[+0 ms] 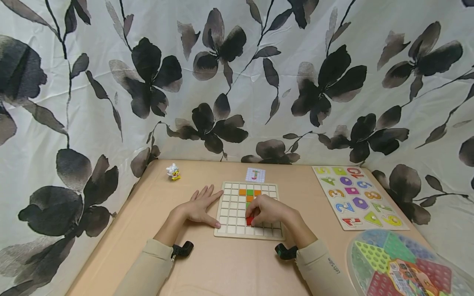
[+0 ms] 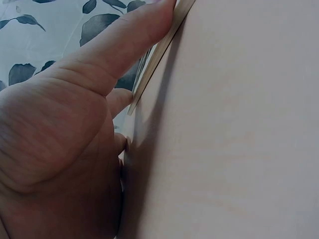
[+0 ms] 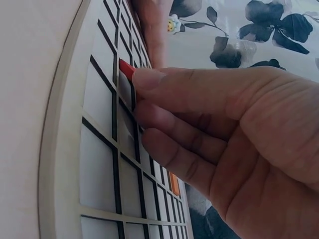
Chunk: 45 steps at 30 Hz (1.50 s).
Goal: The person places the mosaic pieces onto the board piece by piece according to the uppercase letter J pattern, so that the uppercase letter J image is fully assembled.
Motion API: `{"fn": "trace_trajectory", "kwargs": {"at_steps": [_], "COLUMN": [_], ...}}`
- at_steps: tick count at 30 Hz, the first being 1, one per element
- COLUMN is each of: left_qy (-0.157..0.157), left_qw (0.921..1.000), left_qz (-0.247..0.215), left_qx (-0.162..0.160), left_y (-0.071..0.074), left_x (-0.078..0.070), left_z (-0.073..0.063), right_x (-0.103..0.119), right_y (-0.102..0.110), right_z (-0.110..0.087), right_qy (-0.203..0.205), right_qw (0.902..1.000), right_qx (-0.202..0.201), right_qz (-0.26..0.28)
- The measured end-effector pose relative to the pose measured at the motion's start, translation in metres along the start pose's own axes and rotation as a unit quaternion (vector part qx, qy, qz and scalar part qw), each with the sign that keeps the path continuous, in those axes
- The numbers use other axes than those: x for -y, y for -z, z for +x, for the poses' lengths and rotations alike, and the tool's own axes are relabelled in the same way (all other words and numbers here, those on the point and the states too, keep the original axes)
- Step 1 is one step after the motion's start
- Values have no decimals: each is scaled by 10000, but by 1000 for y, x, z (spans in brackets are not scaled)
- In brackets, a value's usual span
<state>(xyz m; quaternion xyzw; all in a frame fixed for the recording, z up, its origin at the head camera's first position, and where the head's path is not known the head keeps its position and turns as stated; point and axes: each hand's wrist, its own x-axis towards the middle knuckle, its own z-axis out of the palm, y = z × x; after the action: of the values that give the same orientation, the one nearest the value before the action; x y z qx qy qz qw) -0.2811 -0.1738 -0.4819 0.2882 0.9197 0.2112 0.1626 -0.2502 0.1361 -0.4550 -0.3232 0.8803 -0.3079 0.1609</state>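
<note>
A wooden grid board [image 1: 221,230] lies flat on the table, its squares mostly white. Orange tiles [image 1: 242,192] and a green tile [image 1: 249,192] sit in its upper rows, with more colour running down the middle column. My right hand [image 1: 274,210] is over the board's lower middle and pinches a red tile [image 3: 126,68] at the grid, between thumb and fingers. Part of that column is hidden behind this hand. At the board's left edge, my left hand [image 1: 196,209] rests with fingers spread, its thumb and a fingertip touching the frame [image 2: 162,52].
Behind the board lies a small card [image 1: 255,175] with a coloured pattern on a grid. A small toy figure [image 1: 173,172] stands at the back left. To the right are a number puzzle board [image 1: 348,202] and a round clear container [image 1: 401,263] of coloured pieces.
</note>
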Motion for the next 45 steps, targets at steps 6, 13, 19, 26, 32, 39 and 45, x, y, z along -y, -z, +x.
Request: {"fn": "trace_trajectory", "kwargs": {"at_steps": [6,13,19,26,32,39,45], "left_qy": [9,12,6,10,6,12,11], "left_qw": [10000,10000,10000,10000,10000,10000,10000], "left_qz": [-22,-23,8,3,3,-7,-1], "left_qx": [24,40,37,52,58,83,81], "left_y": [2,2,1,2,3,3,3], "left_x": [-1,0,2,3,4,5,5], "left_z": [1,2,3,4,4,4,4], "right_x": [-1,-1,-2,-2,-3,-3,-3], "right_y": [0,0,-1,-1,0,-1,-2], "right_z": [1,2,3,4,5,5,5], "right_qy": [26,56,-22,-19,-32,-46,-81], "right_qw": [10000,10000,10000,10000,10000,9999,10000], "right_qx": [-8,48,61,50,40,14,10], "right_qz": [-25,17,-39,-50,-76,-90,-25]}}
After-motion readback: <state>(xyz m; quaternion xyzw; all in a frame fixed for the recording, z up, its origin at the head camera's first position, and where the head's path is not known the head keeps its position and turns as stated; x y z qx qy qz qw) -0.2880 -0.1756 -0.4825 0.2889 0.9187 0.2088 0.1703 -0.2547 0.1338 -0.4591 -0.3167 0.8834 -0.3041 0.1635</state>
